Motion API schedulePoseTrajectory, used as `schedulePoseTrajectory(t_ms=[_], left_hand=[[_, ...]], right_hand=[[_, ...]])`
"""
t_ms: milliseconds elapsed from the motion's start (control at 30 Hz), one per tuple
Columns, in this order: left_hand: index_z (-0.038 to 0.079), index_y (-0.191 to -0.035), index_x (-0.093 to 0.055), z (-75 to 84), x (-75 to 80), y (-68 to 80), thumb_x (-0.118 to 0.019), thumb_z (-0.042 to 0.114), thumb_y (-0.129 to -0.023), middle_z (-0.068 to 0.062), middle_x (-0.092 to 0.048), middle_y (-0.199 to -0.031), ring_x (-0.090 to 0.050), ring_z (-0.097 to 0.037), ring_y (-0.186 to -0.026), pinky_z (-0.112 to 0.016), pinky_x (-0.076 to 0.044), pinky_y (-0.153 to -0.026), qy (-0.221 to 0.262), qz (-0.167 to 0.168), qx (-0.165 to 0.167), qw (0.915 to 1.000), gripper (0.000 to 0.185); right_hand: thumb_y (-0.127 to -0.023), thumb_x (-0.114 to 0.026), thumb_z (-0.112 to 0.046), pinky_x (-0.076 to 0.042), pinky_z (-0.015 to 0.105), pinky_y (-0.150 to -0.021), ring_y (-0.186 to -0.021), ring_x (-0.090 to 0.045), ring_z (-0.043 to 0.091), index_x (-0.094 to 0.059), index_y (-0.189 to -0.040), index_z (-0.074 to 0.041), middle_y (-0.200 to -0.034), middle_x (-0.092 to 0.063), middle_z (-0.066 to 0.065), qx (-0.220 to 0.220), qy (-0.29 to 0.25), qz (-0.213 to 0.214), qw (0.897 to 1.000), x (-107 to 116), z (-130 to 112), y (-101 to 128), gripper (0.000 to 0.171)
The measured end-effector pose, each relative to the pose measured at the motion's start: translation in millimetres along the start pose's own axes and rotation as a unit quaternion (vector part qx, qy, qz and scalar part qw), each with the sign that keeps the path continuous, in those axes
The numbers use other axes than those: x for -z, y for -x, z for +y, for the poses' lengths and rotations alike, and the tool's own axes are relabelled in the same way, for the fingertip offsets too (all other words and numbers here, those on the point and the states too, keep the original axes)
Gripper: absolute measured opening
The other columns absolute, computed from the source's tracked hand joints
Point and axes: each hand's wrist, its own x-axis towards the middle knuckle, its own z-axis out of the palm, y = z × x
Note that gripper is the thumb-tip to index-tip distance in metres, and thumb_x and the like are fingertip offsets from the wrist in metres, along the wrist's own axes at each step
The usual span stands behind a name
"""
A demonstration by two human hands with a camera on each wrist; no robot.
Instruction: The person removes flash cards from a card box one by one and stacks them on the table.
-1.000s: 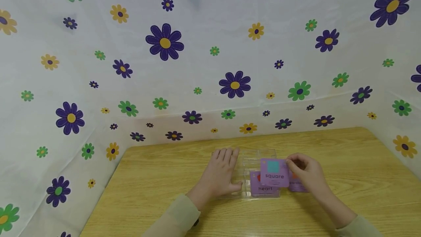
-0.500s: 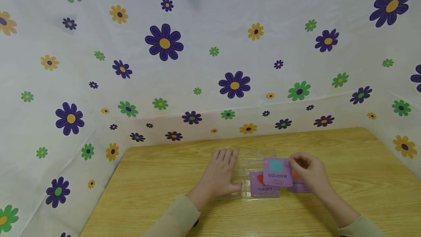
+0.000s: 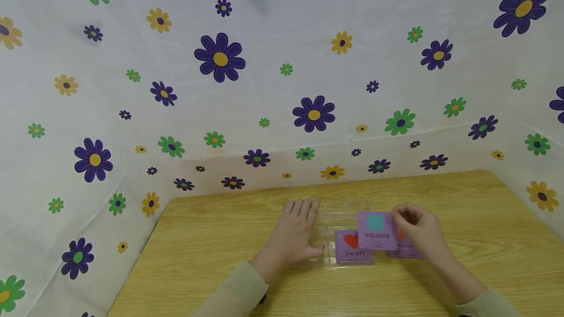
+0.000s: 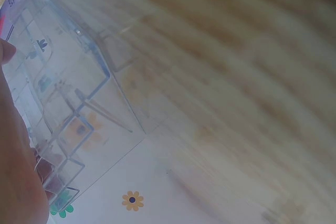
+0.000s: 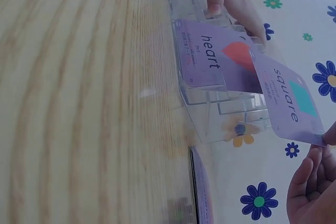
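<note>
Square card, purple with a teal square printed over its word, is pinched at its right edge by the right hand, fingers curled onto it. The card hangs tilted above the table, over the right end of a clear box and partly covering the heart card. From the right wrist view the square card overlaps a corner of the heart card, which lies face up at the box's near end.

Under the right hand a third purple card lies flat on the wood, just right of the box; its word is mostly hidden.

On the other side, the left hand rests on the box's left part, fingers straight and together, thumb against the front wall, gripping nothing. The left wrist view shows the box's clear compartments beside that hand.

Pale sleeves cover both forearms. A white cloth printed with purple, green and yellow flowers stands behind and beside the table.
</note>
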Motion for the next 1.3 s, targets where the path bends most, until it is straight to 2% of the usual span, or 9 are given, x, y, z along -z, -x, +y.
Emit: schedulePoseTrajectory(t_ms=[500, 867, 1100, 1300], left_hand=[[0.006, -0.166, -0.029, 0.1, 1.2, 0.6, -0.051, 0.077, -0.089, -0.009, -0.055, -0.149, -0.053, -0.023, -0.133, -0.042, -0.043, -0.115, -0.004, -0.001, 0.001, 1.0, 0.107], [0.005, -0.166, -0.029, -0.6, 1.5, 0.2, -0.049, 0.078, -0.089, -0.009, -0.055, -0.148, -0.052, -0.023, -0.132, -0.042, -0.044, -0.115, -0.013, 0.0, -0.002, 0.9999, 0.107], [0.006, -0.166, -0.027, -0.9, 0.4, -0.3, -0.05, 0.077, -0.089, -0.009, -0.053, -0.15, -0.051, -0.024, -0.134, -0.043, -0.043, -0.116, -0.005, -0.001, -0.001, 1.0, 0.107], [0.006, -0.166, -0.028, -0.2, -0.4, -0.4, -0.052, 0.076, -0.089, -0.008, -0.053, -0.148, -0.051, -0.023, -0.132, -0.042, -0.043, -0.115, -0.002, 0.002, 0.0, 1.0, 0.107]], right_hand=[[-0.099, -0.067, -0.005, -0.051, 0.014, -0.071, -0.079, -0.056, -0.004, -0.073, -0.107, 0.009, -0.088, -0.067, -0.01, -0.021, 0.001, 0.003, 1.0, 10.0, 7.6, -1.2, 0.016], [-0.099, -0.067, -0.005, -0.05, 0.015, -0.07, -0.078, -0.055, -0.003, -0.072, -0.107, 0.008, -0.085, -0.063, -0.015, -0.03, 0.013, 0.008, 0.999, 16.3, 15.1, -2.4, 0.016], [-0.1, -0.066, -0.006, -0.049, 0.015, -0.069, -0.077, -0.054, -0.003, -0.071, -0.108, 0.009, -0.082, -0.061, -0.02, -0.039, 0.003, 0.013, 0.999, 20.4, 18.6, -3.1, 0.018], [-0.099, -0.066, -0.006, -0.048, 0.015, -0.068, -0.075, -0.053, -0.004, -0.071, -0.105, 0.008, -0.079, -0.06, -0.023, -0.031, 0.013, 0.023, 0.999, 22.9, 21.0, -2.2, 0.017]])
